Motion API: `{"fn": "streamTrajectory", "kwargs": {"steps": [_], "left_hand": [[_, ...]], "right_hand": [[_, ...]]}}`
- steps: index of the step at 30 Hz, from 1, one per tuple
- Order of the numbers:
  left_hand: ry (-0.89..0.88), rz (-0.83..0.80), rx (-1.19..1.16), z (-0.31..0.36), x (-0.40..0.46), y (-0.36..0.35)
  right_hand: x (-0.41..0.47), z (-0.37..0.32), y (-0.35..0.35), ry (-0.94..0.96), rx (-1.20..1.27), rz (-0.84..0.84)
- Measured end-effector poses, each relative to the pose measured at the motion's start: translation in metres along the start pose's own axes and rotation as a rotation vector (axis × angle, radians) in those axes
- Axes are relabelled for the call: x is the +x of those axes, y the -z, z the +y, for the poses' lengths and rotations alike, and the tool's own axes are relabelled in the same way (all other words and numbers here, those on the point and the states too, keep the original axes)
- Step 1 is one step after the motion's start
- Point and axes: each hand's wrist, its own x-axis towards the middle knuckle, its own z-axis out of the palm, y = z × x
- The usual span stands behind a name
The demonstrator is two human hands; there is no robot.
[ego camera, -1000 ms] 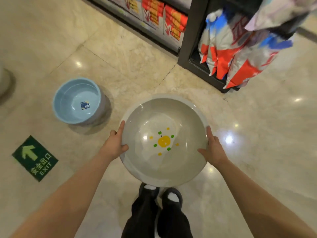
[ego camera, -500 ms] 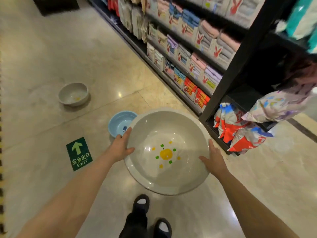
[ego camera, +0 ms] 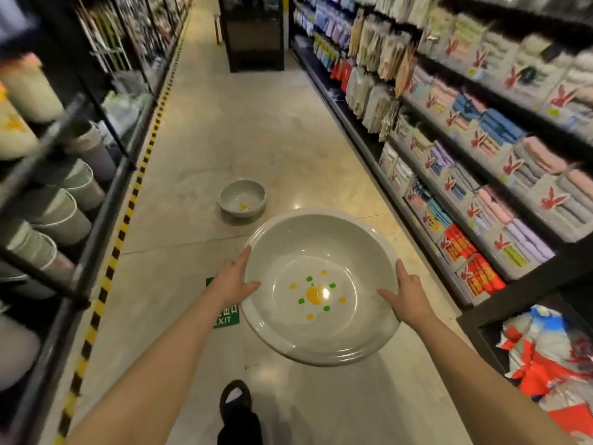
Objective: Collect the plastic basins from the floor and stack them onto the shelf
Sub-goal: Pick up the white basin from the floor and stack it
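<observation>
I hold a large grey plastic basin with a yellow and green print on its bottom, level in front of me above the aisle floor. My left hand grips its left rim and my right hand grips its right rim. A smaller grey basin of the same pattern sits upright on the floor ahead. The blue basin is hidden from view. The left shelf carries stacks of plastic buckets and tubs.
Black shelving with folded towels lines the right side. Red and blue packets bulge out at the lower right. A yellow-black stripe runs along the left shelf's foot. A green exit sticker lies under the basin. A dark display stand stands far down the aisle.
My view has lifted from the floor to look down the aisle. The held basin rose with both hands. The blue basin dropped out of sight behind the held one.
</observation>
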Motion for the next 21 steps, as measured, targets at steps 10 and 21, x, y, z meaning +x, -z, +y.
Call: {"fn": "streamTrajectory", "kwargs": {"steps": [10,21], "left_hand": [[0.020,0.042,-0.063,-0.101,0.145,0.141],[0.122,0.111,-0.053,-0.149,0.317,0.225]], "right_hand": [[0.149,-0.170,-0.081,0.079,-0.009,-0.022],[0.350,-0.292,-0.124,0.195,-0.068,-0.091]]}}
